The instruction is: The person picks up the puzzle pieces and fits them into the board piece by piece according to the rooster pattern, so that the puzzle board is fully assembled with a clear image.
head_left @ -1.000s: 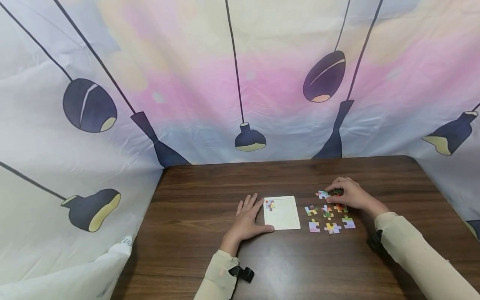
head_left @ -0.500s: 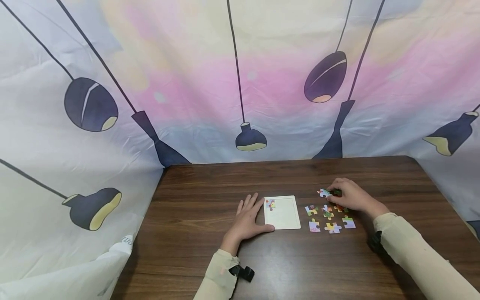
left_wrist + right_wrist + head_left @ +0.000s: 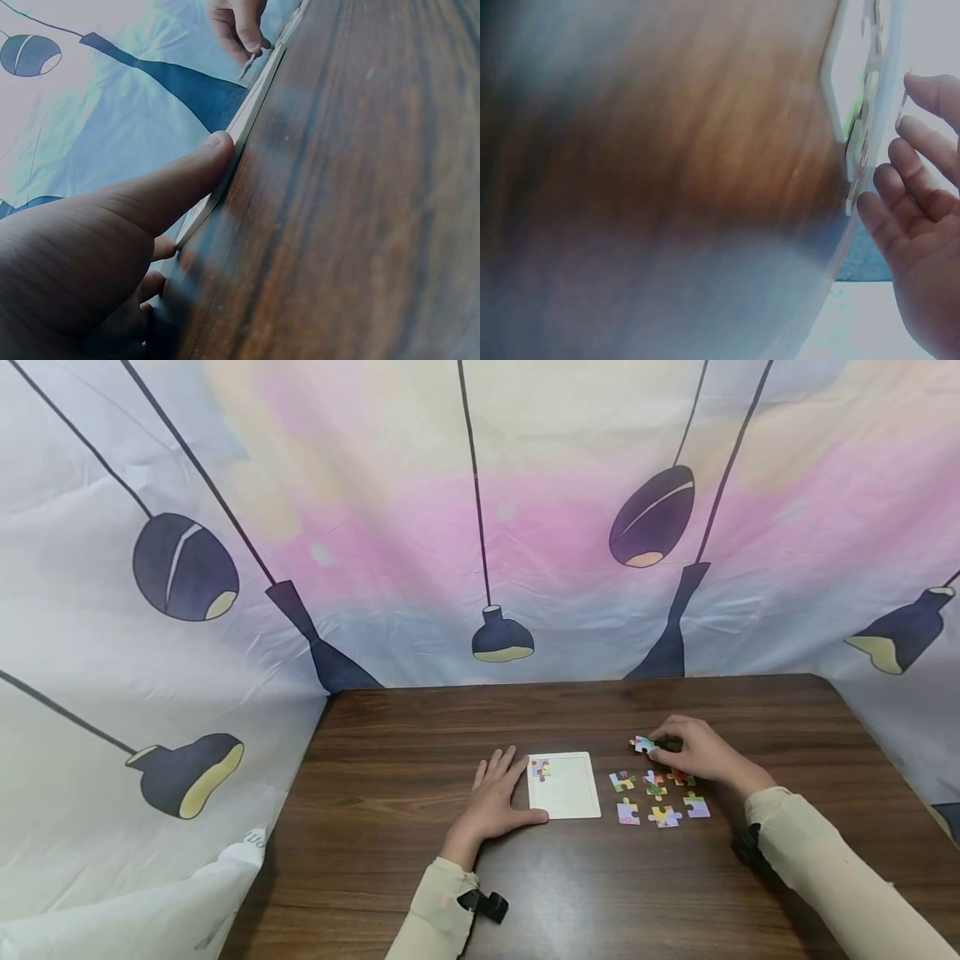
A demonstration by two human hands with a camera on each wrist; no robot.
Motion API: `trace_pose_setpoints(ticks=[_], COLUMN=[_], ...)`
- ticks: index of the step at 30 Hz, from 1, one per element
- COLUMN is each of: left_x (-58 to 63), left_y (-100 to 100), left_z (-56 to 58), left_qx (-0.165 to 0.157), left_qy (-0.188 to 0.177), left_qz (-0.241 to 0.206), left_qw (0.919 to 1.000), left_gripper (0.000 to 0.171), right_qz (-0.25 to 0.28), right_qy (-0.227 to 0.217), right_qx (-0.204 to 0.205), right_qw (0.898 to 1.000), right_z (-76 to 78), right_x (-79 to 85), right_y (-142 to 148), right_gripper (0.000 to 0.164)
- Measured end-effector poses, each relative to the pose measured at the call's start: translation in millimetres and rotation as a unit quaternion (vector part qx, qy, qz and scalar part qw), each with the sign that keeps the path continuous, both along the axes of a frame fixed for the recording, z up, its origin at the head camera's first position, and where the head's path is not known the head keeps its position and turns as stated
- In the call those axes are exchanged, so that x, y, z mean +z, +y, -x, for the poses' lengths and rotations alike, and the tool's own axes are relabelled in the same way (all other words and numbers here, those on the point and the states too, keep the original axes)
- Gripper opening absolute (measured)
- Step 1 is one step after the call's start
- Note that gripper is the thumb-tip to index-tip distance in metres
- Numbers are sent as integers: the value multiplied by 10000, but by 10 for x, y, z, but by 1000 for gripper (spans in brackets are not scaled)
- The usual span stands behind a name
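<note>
My left hand (image 3: 489,808) lies at the left side of a white square puzzle board (image 3: 570,792), fingers straight. Its thumb (image 3: 219,142) presses the board's near edge in the left wrist view. One colourful puzzle piece (image 3: 541,768) sits in the board's far left corner. Over at the right, my right hand (image 3: 697,750) pinches another puzzle piece (image 3: 642,744) between thumb and forefinger, raised above the table in both wrist views. The other fingers of that hand are loosely bent. Several loose pieces (image 3: 665,816) lie right of the board, some partly hidden under the hand.
A brown wooden table (image 3: 405,760) carries everything. Behind it hangs a pastel cloth (image 3: 390,527) printed with dark lamps. A black wrist strap (image 3: 483,906) sits on the left sleeve.
The pinched piece and right hand have shifted slightly, first right, then back left, and the piece has turned a little. My left hand and the board have stayed in place.
</note>
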State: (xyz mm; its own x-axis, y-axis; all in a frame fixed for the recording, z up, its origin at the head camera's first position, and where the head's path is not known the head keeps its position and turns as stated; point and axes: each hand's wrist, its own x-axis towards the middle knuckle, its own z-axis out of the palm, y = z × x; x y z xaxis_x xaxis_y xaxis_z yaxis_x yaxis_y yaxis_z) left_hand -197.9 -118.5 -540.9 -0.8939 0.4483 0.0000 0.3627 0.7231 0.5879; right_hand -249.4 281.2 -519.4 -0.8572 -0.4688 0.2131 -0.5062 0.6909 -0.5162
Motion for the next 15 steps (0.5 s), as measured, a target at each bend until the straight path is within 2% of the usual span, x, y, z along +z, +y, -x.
trace_pose_setpoints(ticks=[9,15], left_x=[-12,-5], left_y=[-13,4], left_z=[-3,2], left_qx=[19,11], left_qy=[29,-40], left_qz=[8,21], left_qw=[10000,10000], left_gripper=[104,105], right_qz=[497,621], right_qy=[-303,-223], right_qx=[-112,-52], right_qw=[9982,9978], right_z=[-25,-38], right_x=[59,66], right_y=[-143,-273], right_gripper=[25,24])
